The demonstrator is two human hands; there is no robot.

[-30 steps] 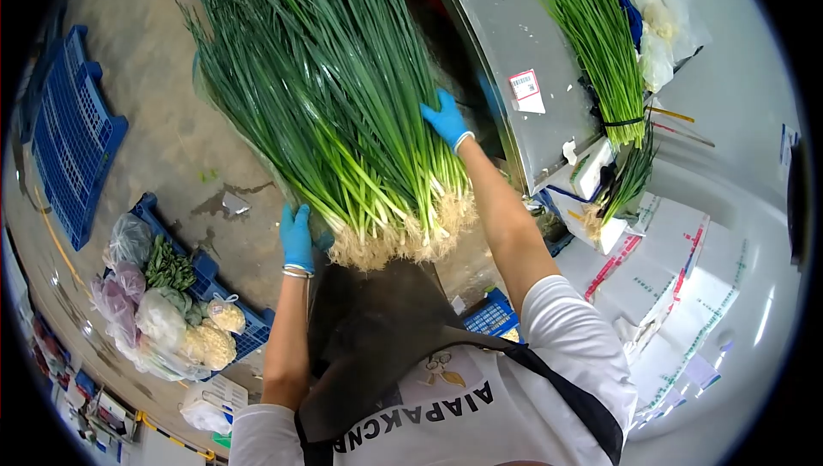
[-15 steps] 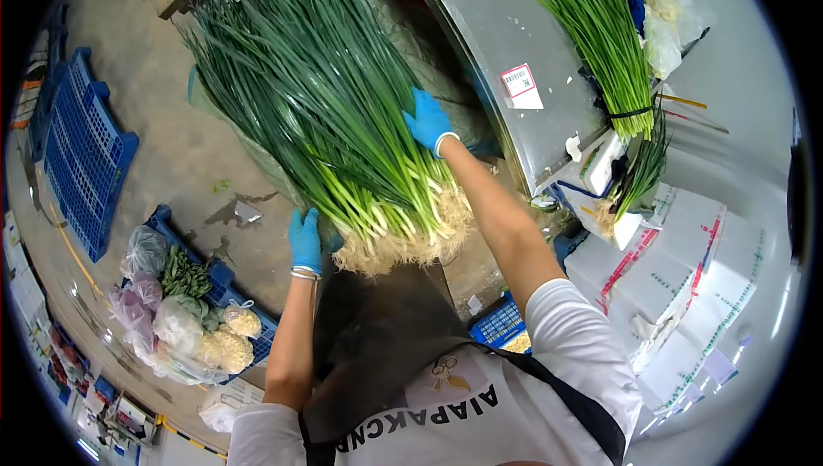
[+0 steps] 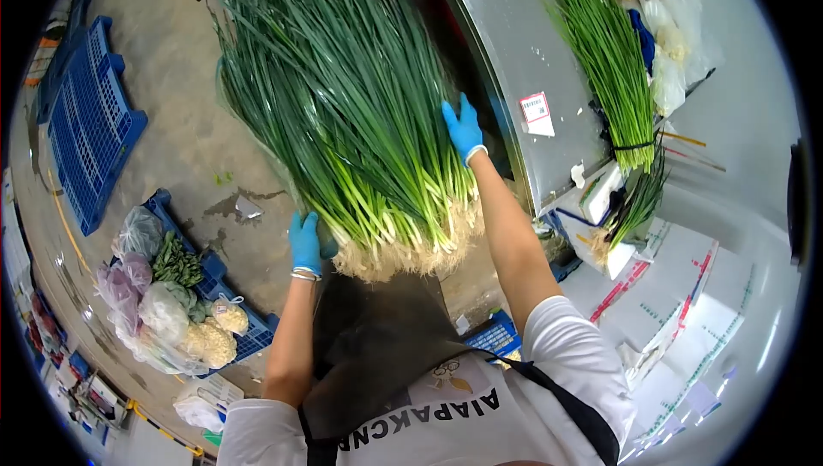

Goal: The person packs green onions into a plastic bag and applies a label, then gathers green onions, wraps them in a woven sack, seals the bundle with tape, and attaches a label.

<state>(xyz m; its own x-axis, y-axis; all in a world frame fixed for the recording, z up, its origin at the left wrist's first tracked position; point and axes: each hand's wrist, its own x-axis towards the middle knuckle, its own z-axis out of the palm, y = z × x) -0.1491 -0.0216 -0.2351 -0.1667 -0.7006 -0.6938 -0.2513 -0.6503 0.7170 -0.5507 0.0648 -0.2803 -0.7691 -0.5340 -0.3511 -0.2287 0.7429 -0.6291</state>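
Beside the metal table (image 3: 506, 37), fingers-spread right hand (image 3: 464, 129) and left hand (image 3: 304, 243), grip unclear, flank rooted green onions (image 3: 360, 123)

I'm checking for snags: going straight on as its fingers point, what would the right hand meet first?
The right hand would probably meet the long green leaves beside it first, though depth is unclear.

Left hand (image 3: 305, 245) and right hand (image 3: 464, 129) flanking scallions (image 3: 351, 123), steel table (image 3: 531, 33) alongside
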